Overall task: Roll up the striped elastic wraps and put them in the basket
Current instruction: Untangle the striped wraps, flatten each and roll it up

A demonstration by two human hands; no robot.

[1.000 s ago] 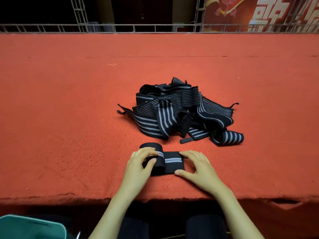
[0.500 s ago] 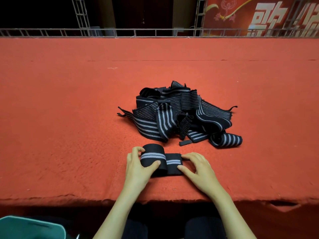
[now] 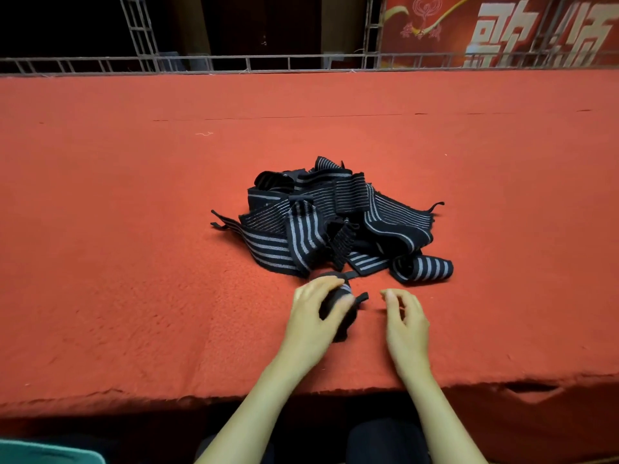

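Honestly, your left hand [image 3: 313,318] had its fingers [image 3: 321,285] clamped round the rolled wrap [image 3: 341,321], just in front of the loose pile [image 3: 335,222] on the surface [image 3: 134,296]; your right hand [image 3: 406,318] hung relaxed, holding nothing. The tail flap [image 3: 361,299] stuck out, so a firm squeeze mattered or it'd unroll

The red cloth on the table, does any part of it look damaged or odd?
Yes. The red cloth has a ragged front edge, and toward the right this edge looks torn, leaving a dark notch. A small pale thread also lies far back on the left side.
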